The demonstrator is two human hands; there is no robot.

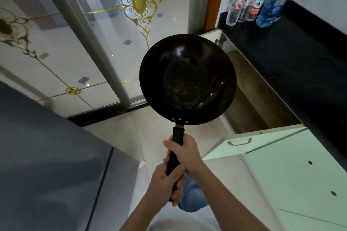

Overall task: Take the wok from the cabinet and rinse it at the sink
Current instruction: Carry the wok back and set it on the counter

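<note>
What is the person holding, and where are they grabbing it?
A black wok, held by its long handle. Both hands grip it: the right hand higher, the left hand nearer the end.

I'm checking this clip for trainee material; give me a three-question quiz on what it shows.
1. True or false: both hands grip the handle of the round black metal wok.
2. Which hand sits nearer the pan's bowl: A) left hand B) right hand?
3. What stands on the black countertop at upper right?

Key: 1. True; fingers of each hand wrap the handle. 2. B. 3. A cluster of plastic bottles, beside the open pale green cabinet door.
</note>
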